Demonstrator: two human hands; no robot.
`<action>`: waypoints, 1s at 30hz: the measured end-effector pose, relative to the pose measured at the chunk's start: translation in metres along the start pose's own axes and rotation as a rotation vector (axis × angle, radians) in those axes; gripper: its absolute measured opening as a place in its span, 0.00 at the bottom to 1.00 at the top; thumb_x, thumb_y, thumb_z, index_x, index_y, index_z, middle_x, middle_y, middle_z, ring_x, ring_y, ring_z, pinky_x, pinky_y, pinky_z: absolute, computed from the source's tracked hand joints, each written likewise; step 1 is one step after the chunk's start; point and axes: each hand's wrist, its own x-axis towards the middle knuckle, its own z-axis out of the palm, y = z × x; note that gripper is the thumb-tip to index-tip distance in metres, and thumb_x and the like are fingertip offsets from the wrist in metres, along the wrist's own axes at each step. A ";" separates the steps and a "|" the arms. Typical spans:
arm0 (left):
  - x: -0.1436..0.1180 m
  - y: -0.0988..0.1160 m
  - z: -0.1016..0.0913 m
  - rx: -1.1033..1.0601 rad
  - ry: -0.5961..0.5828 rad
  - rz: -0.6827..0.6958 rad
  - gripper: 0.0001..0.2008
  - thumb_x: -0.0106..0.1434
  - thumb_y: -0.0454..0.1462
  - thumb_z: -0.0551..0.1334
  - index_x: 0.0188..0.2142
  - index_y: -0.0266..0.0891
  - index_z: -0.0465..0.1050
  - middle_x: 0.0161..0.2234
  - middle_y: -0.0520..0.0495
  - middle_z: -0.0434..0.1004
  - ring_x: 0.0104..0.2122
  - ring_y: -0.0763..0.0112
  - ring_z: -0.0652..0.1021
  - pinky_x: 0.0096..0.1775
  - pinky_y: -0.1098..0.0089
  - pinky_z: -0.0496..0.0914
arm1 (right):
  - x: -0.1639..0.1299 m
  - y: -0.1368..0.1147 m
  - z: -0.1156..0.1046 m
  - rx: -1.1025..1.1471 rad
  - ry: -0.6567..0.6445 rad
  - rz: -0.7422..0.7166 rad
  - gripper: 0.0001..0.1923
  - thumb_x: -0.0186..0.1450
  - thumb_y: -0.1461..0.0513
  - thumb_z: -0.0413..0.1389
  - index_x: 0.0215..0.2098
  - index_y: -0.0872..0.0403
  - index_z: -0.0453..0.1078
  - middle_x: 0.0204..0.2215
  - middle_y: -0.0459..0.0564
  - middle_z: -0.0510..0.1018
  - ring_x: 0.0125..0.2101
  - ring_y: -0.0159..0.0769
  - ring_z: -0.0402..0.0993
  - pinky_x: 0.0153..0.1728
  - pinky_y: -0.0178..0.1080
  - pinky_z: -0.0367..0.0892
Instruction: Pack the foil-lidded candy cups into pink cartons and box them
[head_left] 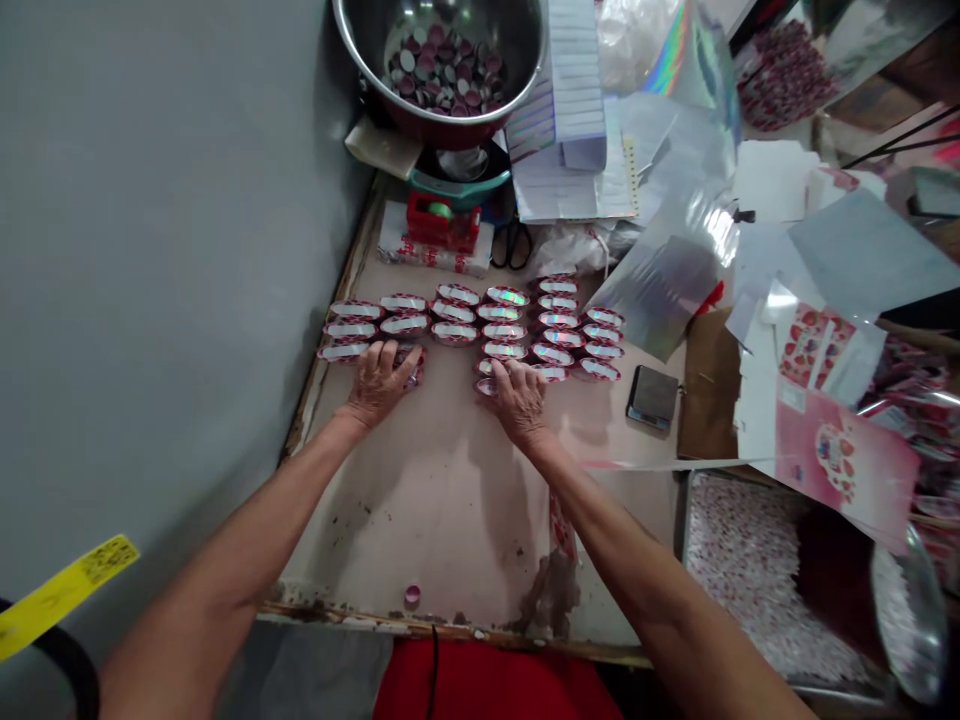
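Note:
Several small red-patterned packets with silvery oval tops (454, 334) stand in short columns across the table. My left hand (373, 385) is at the front of the left columns, with its fingers curled over a packet (412, 371) that shows past the fingertips. Farther right, my right hand (519, 402) has its thumb and fingers bent round a packet (486, 386) at the front of a middle column. The fingers partly cover both packets. A small round pink cap (412, 596) lies near the table's front edge.
A metal bowl (536, 70) holding many small discs stands at the back, behind a red tape dispenser (444, 222) and black scissors (511, 246). A small scale (653, 398) lies right of the packets. Clear plastic sheets (667, 270) and a tray of small pieces (739, 560) are at right.

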 end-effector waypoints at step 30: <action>-0.070 0.079 -0.029 -0.006 -0.195 -0.215 0.25 0.72 0.42 0.63 0.66 0.42 0.70 0.59 0.29 0.73 0.60 0.41 0.72 0.59 0.41 0.66 | -0.012 -0.017 -0.025 1.512 -0.269 0.910 0.30 0.55 0.46 0.70 0.46 0.52 0.66 0.29 0.45 0.79 0.23 0.30 0.70 0.23 0.30 0.64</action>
